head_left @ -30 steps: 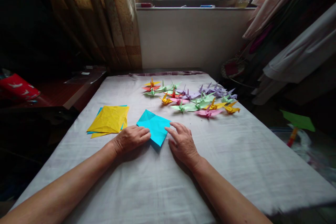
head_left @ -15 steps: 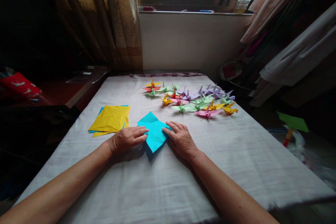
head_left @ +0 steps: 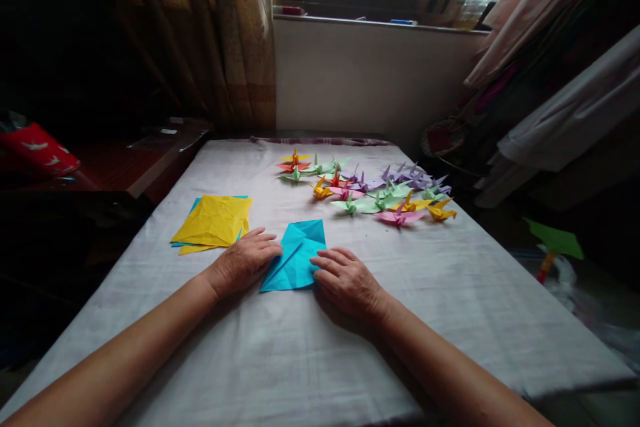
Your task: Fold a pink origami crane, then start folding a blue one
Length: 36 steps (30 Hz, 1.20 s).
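A creased turquoise paper square (head_left: pixel 296 257) lies flat on the white cloth of the table (head_left: pixel 300 347). My left hand (head_left: pixel 244 261) rests palm down with its fingers stretched onto the paper's left edge. My right hand (head_left: pixel 350 280) lies flat at the paper's lower right corner, its fingertips pressing on the sheet. Neither hand grips anything.
A stack of yellow and blue paper sheets (head_left: pixel 213 223) lies to the left. Several folded paper cranes (head_left: pixel 370 193) in many colours are spread at the far side. A dark wooden side table (head_left: pixel 135 167) stands at the left; curtains and hanging cloth flank the window.
The turquoise paper has turned from a diamond pose to sit nearly square to me, and both hands have shifted with it, now flat on its left edge and lower right corner.
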Motion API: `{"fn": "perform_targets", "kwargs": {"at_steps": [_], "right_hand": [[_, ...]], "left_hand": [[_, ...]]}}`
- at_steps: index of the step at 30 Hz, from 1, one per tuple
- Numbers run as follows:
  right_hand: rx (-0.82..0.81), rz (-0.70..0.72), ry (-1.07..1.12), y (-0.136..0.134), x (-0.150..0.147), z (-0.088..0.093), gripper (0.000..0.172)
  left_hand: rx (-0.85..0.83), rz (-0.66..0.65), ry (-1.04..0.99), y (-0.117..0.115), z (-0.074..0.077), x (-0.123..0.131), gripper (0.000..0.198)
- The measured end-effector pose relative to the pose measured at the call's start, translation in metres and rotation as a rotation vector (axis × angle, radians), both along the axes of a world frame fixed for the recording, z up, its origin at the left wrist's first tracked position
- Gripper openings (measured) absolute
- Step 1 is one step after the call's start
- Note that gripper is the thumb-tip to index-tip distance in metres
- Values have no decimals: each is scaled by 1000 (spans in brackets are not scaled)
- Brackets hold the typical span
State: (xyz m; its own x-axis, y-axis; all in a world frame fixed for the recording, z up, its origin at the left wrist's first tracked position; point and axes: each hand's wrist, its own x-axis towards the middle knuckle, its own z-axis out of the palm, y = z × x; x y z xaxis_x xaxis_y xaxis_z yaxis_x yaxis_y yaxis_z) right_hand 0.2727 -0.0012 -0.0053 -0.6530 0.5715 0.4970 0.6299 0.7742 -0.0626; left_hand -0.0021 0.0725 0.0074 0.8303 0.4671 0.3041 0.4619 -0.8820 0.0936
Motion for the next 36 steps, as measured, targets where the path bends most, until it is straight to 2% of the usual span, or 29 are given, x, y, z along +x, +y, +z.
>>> {"fn": "perform_targets", "kwargs": {"at_steps": [4, 8, 12, 16, 22, 25, 28, 36], "right_hand": [[-140, 21, 31, 2, 2, -1, 17], [-283, 25, 94, 9, 14, -2, 17], [-387, 1, 212, 22, 22, -2, 14], [-471, -108, 296, 33, 17, 1, 13], [-414, -321, 318, 43, -1, -8, 12], [-380, -384, 294, 45, -6, -13, 13], [-366, -408, 279, 46, -8, -15, 15], [-332, -436, 232, 48, -13, -14, 19]], "left_hand": [[-150, 38, -42, -15, -9, -2, 31], [-212, 88, -55, -22, -19, -5, 32], [-221, 125, -44, -27, -18, -4, 37], [-254, 125, -37, -31, -15, -4, 35], [-357, 152, -118, -34, -14, -10, 21], [-394, 159, -176, -33, -13, -9, 24], [-400, 169, -208, -33, -11, -6, 25], [-438, 224, -205, -38, -8, 0, 8]]}}
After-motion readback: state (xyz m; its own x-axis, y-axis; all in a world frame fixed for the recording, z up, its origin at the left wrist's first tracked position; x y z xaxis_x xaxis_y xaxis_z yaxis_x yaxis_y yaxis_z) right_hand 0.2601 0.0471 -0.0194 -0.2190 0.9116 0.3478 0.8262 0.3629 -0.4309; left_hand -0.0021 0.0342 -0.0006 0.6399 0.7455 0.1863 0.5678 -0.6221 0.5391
